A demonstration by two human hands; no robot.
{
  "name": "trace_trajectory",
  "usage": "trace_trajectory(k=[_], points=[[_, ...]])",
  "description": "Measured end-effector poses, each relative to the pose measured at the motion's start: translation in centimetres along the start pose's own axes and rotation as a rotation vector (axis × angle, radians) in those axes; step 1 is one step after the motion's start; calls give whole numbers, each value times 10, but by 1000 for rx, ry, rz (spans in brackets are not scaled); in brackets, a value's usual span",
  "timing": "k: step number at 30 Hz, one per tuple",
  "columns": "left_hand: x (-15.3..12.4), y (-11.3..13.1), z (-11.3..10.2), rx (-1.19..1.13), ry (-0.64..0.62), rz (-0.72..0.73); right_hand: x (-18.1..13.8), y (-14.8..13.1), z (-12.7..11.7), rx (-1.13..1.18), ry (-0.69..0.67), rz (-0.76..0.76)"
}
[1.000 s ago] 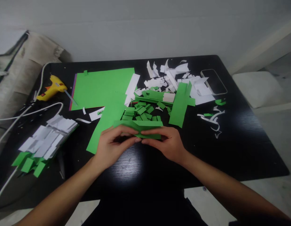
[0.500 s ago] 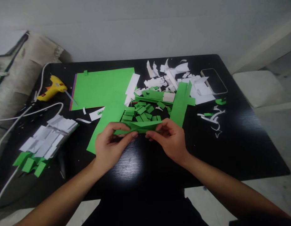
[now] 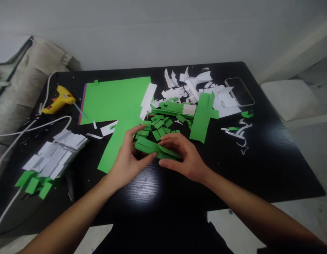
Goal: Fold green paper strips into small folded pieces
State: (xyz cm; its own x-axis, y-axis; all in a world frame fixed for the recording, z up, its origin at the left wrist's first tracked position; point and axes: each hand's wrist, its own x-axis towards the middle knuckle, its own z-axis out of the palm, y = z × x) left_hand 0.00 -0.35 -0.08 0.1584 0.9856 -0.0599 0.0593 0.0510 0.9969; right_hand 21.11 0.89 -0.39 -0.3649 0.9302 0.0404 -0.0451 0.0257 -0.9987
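Note:
Between my two hands is a folded green paper strip (image 3: pixel 150 145), its layers partly apart and slanting down to the right. My left hand (image 3: pixel 129 155) holds its left end, thumb along the near edge. Around the right end curl the fingers of my right hand (image 3: pixel 187 157), with the thumb below. Just beyond the strip lies a pile of small folded green paper pieces (image 3: pixel 159 127). To the left, a larger green sheet (image 3: pixel 113 148) reaches under my left hand. A cut green strip (image 3: pixel 202 121) lies beyond my right hand.
A yellow glue gun (image 3: pixel 60 100) with its white cord lies at the left. Nearer is a stack of white and green folded paper (image 3: pixel 51 155). White scraps (image 3: pixel 192 84) and a phone (image 3: pixel 240 91) are at the back right of the black table (image 3: pixel 258 169).
The folded green strip has tilted, its right end now lower and nearer me. My right fingers have come inward along it, and my left fingers have spread and lifted over its far side.

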Motion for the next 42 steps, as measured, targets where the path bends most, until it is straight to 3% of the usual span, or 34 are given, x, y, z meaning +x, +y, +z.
trace_trajectory(k=[2, 7, 16, 20, 24, 27, 34, 42], points=[[1, -1, -3, 34, -32, -5, 0, -2, -1, 14, -56, -7], [2, 3, -5, 41, -57, 1, 4, 3, -2, 35, -24, 80], [4, 3, 2, -27, 80, 71, 2, 4, 0, -4, -13, 62], [4, 7, -1, 11, 23, 81, 2, 1, -2, -39, 7, 32], [2, 12, -6, -6, -39, 85, 2, 4, -1, 77, 16, 19], [1, 12, -7, 17, -58, 158, 1, 6, -1, 110, 28, 32], [0, 9, -6, 312, -55, 397, 0, 8, -1, 78, 66, -30], [-5, 4, -2, 299, 37, 337, -3, 6, 4, 29, 120, -4]])
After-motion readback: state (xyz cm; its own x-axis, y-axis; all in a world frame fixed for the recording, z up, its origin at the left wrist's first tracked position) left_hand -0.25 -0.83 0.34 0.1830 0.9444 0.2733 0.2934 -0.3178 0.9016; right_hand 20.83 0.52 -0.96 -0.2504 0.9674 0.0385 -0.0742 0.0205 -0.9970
